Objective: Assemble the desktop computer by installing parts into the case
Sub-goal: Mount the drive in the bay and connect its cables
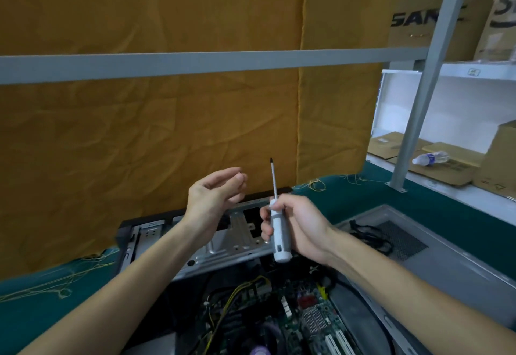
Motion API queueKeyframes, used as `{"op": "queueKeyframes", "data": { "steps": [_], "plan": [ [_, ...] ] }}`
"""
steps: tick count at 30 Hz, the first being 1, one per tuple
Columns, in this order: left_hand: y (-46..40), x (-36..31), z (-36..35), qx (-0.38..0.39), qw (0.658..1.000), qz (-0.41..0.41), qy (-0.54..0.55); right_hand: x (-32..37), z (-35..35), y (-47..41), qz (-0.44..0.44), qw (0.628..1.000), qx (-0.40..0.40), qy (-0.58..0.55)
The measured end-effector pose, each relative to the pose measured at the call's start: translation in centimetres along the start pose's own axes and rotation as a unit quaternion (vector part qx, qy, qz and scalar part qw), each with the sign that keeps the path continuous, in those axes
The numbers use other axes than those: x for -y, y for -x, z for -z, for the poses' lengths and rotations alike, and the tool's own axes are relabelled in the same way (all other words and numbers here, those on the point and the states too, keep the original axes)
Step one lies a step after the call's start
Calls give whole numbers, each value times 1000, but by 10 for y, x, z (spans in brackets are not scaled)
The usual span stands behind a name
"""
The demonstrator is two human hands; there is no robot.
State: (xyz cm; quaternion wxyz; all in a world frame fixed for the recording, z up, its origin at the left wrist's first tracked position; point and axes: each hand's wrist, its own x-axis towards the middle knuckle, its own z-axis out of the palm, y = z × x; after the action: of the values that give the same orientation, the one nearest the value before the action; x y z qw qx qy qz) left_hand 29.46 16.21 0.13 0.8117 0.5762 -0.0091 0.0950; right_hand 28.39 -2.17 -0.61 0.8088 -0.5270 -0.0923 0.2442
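Head view: right hand (301, 226) grips the screwdriver (277, 226) by its white handle, shaft near-upright, tip up — away from the case (223, 245) just below. Left hand (216, 191) raised beside the tip, fingers loosely curled; can't tell if it pinches a screw. Tip prob. must flip down twd the motherboard (301, 324).

My workbench corner, cloth wall ahead

In front of me hangs a creased mustard-yellow cloth (156, 131), crossed by a grey metal rail (195, 64). A grey post (427, 86) slants up from the green table cover (335, 195) on my right. Beyond it, white shelves (446, 68) carry cardboard boxes (413, 19), and a plastic bottle (431, 157) lies on flattened cardboard.
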Motion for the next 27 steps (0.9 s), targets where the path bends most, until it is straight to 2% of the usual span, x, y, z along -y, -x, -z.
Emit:
{"op": "queueKeyframes", "data": {
  "steps": [3, 9, 16, 27],
  "plan": [
    [-6, 4, 10, 17, 999, 36, 26, -6, -1, 4, 28, 995, -18, 90],
    [-12, 3, 23, 42, 989, 103, 99, -4, 0, 15, 59, 972, 28, 228],
    [-15, -4, 34, 68, 973, 125, 181, -3, 0, 18, 71, 964, 48, 252],
    [-20, -4, 37, 102, 961, 139, 215, -3, 4, 16, 86, 957, 52, 272]
  ]
}}
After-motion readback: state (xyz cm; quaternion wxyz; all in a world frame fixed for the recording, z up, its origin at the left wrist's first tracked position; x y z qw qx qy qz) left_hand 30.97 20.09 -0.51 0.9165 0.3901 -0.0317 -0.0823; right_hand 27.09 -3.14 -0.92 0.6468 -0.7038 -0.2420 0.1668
